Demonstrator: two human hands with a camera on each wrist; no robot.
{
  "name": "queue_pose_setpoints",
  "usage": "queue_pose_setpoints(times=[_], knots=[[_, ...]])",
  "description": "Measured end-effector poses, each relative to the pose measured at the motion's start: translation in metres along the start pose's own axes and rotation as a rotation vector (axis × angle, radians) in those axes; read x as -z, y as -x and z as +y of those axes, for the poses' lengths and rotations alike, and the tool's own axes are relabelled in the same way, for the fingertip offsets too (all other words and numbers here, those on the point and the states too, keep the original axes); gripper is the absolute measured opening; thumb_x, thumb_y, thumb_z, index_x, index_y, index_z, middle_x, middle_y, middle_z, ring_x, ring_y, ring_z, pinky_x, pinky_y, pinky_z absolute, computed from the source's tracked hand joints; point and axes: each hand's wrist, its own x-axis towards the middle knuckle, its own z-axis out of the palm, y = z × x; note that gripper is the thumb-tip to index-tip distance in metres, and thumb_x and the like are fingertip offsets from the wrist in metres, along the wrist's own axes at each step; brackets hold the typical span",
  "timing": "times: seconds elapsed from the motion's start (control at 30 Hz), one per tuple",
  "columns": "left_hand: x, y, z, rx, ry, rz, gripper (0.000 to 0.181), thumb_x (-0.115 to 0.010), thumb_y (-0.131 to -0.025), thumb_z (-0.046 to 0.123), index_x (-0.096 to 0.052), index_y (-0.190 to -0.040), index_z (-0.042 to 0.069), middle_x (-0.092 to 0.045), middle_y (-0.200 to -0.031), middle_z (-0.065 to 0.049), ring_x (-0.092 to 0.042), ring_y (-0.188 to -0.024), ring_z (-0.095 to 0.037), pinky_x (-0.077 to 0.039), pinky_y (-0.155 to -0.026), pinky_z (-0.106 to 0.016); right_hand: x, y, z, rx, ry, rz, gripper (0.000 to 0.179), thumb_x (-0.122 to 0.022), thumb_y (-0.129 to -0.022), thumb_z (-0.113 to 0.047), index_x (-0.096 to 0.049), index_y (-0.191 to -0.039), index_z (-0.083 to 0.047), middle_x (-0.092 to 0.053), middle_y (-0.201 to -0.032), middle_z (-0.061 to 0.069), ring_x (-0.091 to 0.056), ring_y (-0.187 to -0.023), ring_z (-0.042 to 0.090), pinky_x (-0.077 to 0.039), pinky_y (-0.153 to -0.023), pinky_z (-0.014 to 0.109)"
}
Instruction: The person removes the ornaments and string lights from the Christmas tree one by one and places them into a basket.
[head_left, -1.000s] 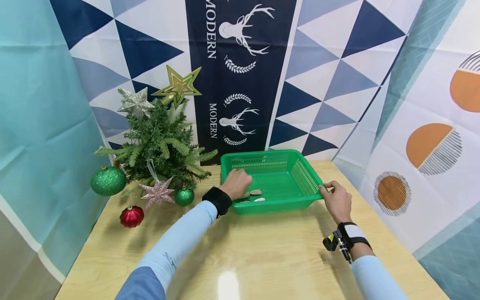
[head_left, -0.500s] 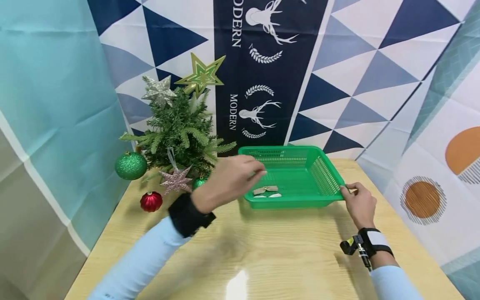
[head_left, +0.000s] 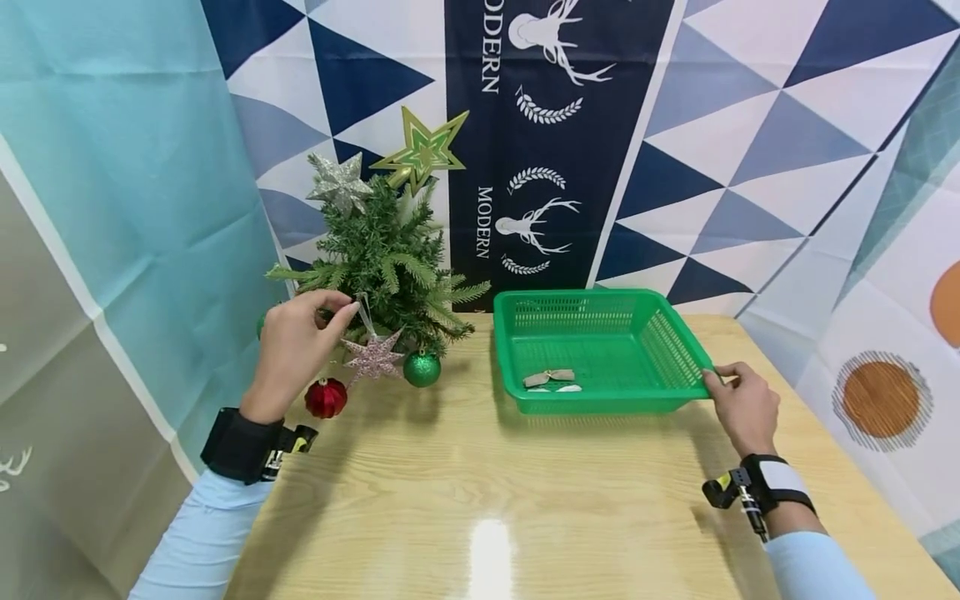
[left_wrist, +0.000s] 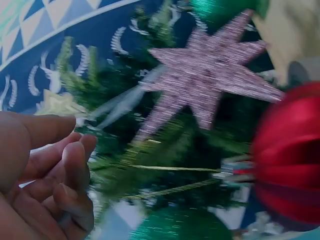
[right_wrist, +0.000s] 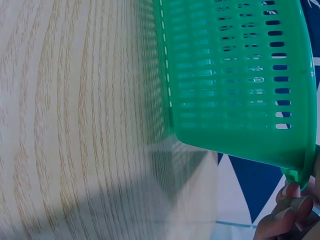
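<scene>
My left hand point(head_left: 296, 337) is at the small Christmas tree point(head_left: 390, 258), its fingers loosely bent and fingertips right beside the pale ribbon point(head_left: 365, 315) of a glittery pink star ornament point(head_left: 375, 357). The left wrist view has the thumb and fingertips point(left_wrist: 75, 165) close together near the ribbon's end point(left_wrist: 120, 106); nothing shows held between them. My right hand point(head_left: 744, 407) grips the front right corner of a green plastic basket point(head_left: 600, 400); in the right wrist view its fingers point(right_wrist: 280, 222) curl at the basket's rim. Inside lie a beige bow point(head_left: 547, 377) and something white point(head_left: 568, 388).
More ornaments hang on the tree: a ribbed red ball point(head_left: 326, 398), a green glitter ball point(head_left: 422, 368), a silver star point(head_left: 340, 182) and a gold-green star point(head_left: 423, 150) on top. A patterned cloth backdrop point(head_left: 555, 225) stands behind the wooden table point(head_left: 420, 500).
My left hand has come up out of the basket and moved left to the tree beside the pink star's ribbon. My right hand keeps its grip on the basket. The head view has shifted left.
</scene>
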Motion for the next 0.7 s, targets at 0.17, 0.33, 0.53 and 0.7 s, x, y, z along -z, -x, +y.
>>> queue_pose_setpoints(times=[0.17,0.33,0.53,0.7], knots=[[-0.009,-0.002,-0.009,0.025,-0.034,-0.046,0.026,-0.068,-0.102,0.028,-0.077,-0.109,0.005,-0.073,-0.086,-0.008,-0.041,-0.051,-0.016,-0.029,-0.054,-0.036,0.000,0.000,0.001,-0.009,0.002,-0.007,0.043,-0.058,-0.104,-0.033,-0.066,-0.126,0.004,-0.065,-0.088,0.020,-0.052,-0.084,0.036,-0.034,-0.071,0.043],[-0.013,-0.003,-0.012,0.039,-0.042,-0.060,0.032,-0.064,-0.104,0.035,-0.078,-0.109,0.006,-0.061,-0.066,0.000,-0.031,-0.046,-0.028,-0.018,-0.055,-0.034,-0.001,0.002,0.000,-0.018,-0.003,-0.008,0.043,-0.058,-0.104,-0.033,-0.066,-0.126,0.003,-0.064,-0.091,0.021,-0.052,-0.087,0.038,-0.036,-0.065,0.042],[-0.014,-0.007,-0.010,0.038,0.005,-0.058,0.033,-0.062,-0.105,0.033,-0.077,-0.109,0.003,-0.048,-0.058,-0.002,-0.025,-0.047,-0.025,-0.017,-0.056,-0.035,-0.001,0.003,-0.002,-0.025,-0.010,-0.005,0.043,-0.058,-0.104,-0.033,-0.066,-0.127,0.003,-0.063,-0.093,0.022,-0.051,-0.090,0.039,-0.034,-0.068,0.043],[-0.015,-0.009,-0.011,0.091,0.064,-0.083,0.027,-0.063,-0.106,0.025,-0.075,-0.111,0.002,-0.065,-0.076,-0.008,-0.045,-0.057,-0.024,-0.030,-0.069,-0.037,0.000,0.003,-0.002,-0.030,-0.009,-0.003,0.043,-0.058,-0.104,-0.033,-0.065,-0.126,0.004,-0.063,-0.094,0.022,-0.050,-0.091,0.040,-0.034,-0.068,0.043]])
